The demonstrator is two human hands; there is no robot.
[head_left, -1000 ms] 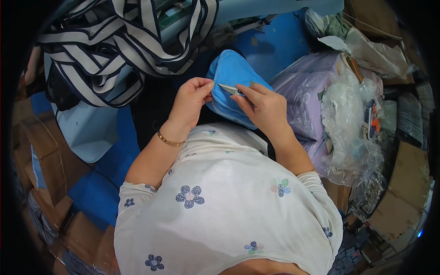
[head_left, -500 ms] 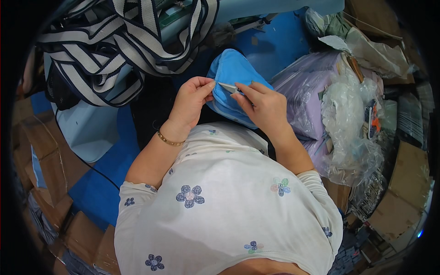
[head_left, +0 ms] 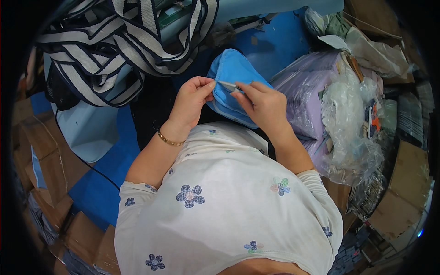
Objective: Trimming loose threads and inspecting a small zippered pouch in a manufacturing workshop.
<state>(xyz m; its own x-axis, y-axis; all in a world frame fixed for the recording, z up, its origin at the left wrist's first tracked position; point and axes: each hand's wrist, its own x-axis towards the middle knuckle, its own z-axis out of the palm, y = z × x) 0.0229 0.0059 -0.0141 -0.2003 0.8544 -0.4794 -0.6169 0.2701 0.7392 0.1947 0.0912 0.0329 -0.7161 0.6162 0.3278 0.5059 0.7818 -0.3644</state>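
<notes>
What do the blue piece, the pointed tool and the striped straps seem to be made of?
Blue piece: matte fabric, judging by its soft folds and seam-like edge. Pointed tool: probably smooth metal, from its grey sheen, though the right hand hides part. Striped straps: matte woven webbing, from their ribbed texture; fibre unclear.

- The left hand point(head_left: 195, 96) pinches the left edge of a blue cloth piece point(head_left: 236, 68).
- The right hand point(head_left: 265, 103) grips a pointed metal tool point(head_left: 228, 85), its tip over the cloth's left edge, near the left fingertips.
- White webbing with dark edges point(head_left: 130, 40) lies in a tangled heap over the near edge of a pale blue worktop point(head_left: 293, 6).
- Clear plastic point(head_left: 346, 119) partly covers a lilac bundle point(head_left: 307, 85) right of the cloth.
- A gold-coloured bracelet point(head_left: 170, 140) circles the left wrist.
</notes>
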